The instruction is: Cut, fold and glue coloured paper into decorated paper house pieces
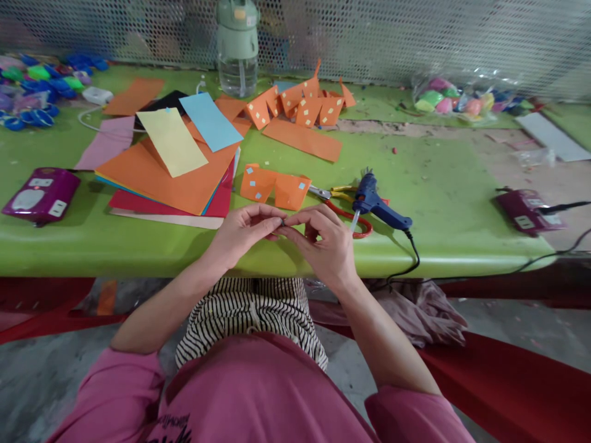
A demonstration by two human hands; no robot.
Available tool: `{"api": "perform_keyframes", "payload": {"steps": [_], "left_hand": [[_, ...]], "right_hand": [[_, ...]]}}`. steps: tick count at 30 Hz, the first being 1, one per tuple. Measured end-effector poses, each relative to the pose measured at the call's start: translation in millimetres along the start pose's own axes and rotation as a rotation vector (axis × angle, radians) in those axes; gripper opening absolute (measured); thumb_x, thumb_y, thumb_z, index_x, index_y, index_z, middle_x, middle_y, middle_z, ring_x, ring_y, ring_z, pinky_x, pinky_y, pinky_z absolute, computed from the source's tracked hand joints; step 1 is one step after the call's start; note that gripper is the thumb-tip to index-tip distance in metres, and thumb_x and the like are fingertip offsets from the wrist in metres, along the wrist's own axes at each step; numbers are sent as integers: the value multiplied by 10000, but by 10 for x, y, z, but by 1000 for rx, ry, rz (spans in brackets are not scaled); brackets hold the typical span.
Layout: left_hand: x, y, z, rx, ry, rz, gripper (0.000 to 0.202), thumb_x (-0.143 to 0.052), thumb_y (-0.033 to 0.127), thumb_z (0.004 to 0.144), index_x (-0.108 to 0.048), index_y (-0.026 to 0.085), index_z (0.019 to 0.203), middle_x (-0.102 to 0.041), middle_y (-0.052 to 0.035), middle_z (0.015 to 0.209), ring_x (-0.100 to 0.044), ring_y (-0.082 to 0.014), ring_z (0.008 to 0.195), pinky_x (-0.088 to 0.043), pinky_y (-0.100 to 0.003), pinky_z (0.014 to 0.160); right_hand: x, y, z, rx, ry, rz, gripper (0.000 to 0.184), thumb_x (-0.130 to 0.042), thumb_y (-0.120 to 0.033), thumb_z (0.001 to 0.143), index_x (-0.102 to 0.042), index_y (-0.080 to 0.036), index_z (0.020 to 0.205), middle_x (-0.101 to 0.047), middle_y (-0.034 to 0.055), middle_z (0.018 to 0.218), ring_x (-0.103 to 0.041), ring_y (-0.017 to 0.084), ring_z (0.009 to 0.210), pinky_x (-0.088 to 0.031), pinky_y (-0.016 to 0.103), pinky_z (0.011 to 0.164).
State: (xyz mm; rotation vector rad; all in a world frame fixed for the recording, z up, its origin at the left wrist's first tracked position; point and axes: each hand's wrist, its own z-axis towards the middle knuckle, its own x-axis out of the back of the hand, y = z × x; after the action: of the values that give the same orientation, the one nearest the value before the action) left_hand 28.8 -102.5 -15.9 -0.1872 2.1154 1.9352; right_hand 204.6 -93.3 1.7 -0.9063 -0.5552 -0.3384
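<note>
My left hand and my right hand meet over the table's front edge. Both are closed in a pinch, fingertips touching around a tiny dark bit too small to name. Just beyond them stands a folded orange paper piece with pale blue squares stuck on it. Scissors with red handles lie right of my right hand, partly under a blue glue gun with a clear glue stick in it. Yellow-handled pliers lie there too.
Coloured paper sheets are stacked at left, with yellow and blue strips on top. Spotted orange paper pieces and a water bottle stand at the back. Purple power sockets sit at both sides. The glue gun's cord hangs over the front edge.
</note>
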Motion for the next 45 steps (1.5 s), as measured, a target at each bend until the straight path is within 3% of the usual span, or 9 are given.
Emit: {"api": "perform_keyframes", "payload": {"steps": [8, 18, 36, 45], "left_hand": [[2, 3, 7, 1, -7, 1, 274, -818, 368, 757, -755, 157, 920, -770, -35, 852, -710, -134, 758, -595, -268, 732], [8, 18, 4, 27, -17, -37, 268, -818, 383, 776, -761, 169, 926, -771, -24, 818, -713, -128, 743, -592, -261, 735], [33, 22, -2, 28, -49, 80, 306, -808, 407, 785, -766, 169, 973, -777, -47, 877, -723, -155, 803, -593, -298, 806], [6, 6, -9, 6, -15, 51, 369, -831, 437, 755, -681, 168, 959, -752, -17, 815, -729, -152, 775, -603, -293, 771]], "right_hand": [[1, 2, 5, 21, 5, 1, 58, -705, -231, 908, -699, -207, 855, -684, 14, 873, -510, 90, 616, -441, 249, 553], [21, 13, 12, -41, -29, 54, 29, -700, -220, 902, -709, -206, 878, -672, 5, 853, -544, 100, 649, -433, 244, 553], [64, 11, 15, -135, -116, 116, 98, -656, -270, 913, -682, -189, 866, -660, 9, 847, -539, 101, 653, -427, 249, 573], [13, -30, -24, -178, -64, 144, 105, -634, -254, 919, -629, -184, 841, -616, 1, 816, -499, 93, 623, -408, 248, 561]]}}
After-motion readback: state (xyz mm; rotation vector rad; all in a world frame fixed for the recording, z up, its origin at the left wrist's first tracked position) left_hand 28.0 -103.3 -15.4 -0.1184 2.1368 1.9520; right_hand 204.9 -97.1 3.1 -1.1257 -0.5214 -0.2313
